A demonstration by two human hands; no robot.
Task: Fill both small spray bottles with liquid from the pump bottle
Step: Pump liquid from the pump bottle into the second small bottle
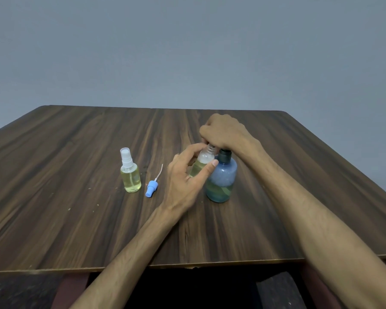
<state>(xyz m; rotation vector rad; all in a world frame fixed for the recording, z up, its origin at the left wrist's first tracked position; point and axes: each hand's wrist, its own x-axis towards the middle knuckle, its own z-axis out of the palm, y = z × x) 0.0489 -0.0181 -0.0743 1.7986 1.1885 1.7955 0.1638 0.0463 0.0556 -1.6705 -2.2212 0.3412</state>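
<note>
The left hand (187,181) wraps its curled fingers and thumb around a small clear plastic spray bottle with no cap (202,162), holding it upright with its open threaded neck at the top. This open bottle holds pale yellow liquid in its lower part and looks clear in its upper part. The right hand (224,130) sits above it, fingers bent downward over the pump head of a larger blue translucent plastic pump bottle (221,179); the fingertips are hidden behind the knuckles, so the exact grip on the pump is hard to make out, though the hand appears to press on it. The pump bottle stands on the table just right of the open bottle, touching or nearly touching it, with a dark collar at its neck and greenish liquid filling only its lower part.

To the left, lying on its side, is a light blue plastic spray cap with a thin white dip tube (152,188). Farther left stands a second small clear spray bottle with a white sprayer top (130,175), filled most of the way with pale yellow liquid. Everything rests on a dark brown wood-grain table (76,219), with a plain grey wall (187,52) behind.
</note>
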